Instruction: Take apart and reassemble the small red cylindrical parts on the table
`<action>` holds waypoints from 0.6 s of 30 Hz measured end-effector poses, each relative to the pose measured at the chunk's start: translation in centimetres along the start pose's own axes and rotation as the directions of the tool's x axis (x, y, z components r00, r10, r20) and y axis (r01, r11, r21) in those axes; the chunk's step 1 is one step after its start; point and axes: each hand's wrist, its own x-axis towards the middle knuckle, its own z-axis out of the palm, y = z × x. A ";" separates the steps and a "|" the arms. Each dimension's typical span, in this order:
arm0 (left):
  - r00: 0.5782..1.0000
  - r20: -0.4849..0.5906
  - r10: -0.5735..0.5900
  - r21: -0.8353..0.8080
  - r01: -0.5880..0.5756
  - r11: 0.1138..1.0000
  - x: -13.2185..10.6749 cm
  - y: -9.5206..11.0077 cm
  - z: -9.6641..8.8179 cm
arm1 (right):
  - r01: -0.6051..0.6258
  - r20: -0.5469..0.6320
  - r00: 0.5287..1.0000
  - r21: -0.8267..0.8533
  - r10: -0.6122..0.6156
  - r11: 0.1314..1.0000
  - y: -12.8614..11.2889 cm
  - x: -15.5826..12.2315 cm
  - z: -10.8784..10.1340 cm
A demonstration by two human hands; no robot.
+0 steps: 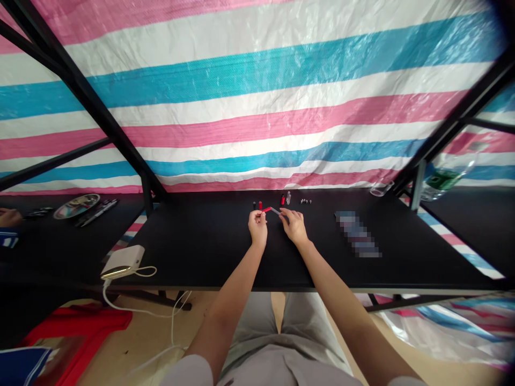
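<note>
Over the black table [201, 236], my left hand [258, 229] pinches a thin red pen-like part [267, 209]. My right hand [295, 226] has its fingers closed on a slim clear tube [275, 211]. The inner ends of the two parts meet at an angle between my hands; whether they are joined is too small to tell. Just beyond my left fingers stand a small black piece [254, 205] and a small red piece [260, 205]. Farther back are a red and black piece [282, 200] and clear pieces [288, 197]. Several tiny shiny pieces [306, 201] lie to their right.
A pixelated object [356, 233] and a clear cup [381, 188] are on the right. A white box with cables [125, 259] sits at the left edge. On the left table are a dish [76, 206], pens [97, 213] and another person's hand [9, 217].
</note>
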 end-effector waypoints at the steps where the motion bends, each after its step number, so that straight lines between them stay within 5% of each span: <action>1: 1.000 0.002 -0.001 0.008 0.001 1.000 0.0 0.0 0.0 | 0.004 -0.003 1.000 0.001 -0.004 1.000 0.0 0.0 0.0; 7: 0.986 0.131 0.107 0.109 -0.122 0.987 -0.3 0.7 -0.2 | 0.029 -0.036 0.999 -0.005 -0.029 1.000 0.3 0.0 0.2; 12: 0.909 0.361 0.210 0.123 -0.270 0.955 -0.7 0.8 -0.1 | 0.045 -0.105 0.994 0.031 -0.041 0.999 0.3 -0.1 0.3; 18: 0.883 0.406 0.235 0.116 -0.305 0.945 -0.8 0.6 0.0 | -0.001 -0.071 0.998 0.011 0.002 1.000 0.5 -0.1 0.4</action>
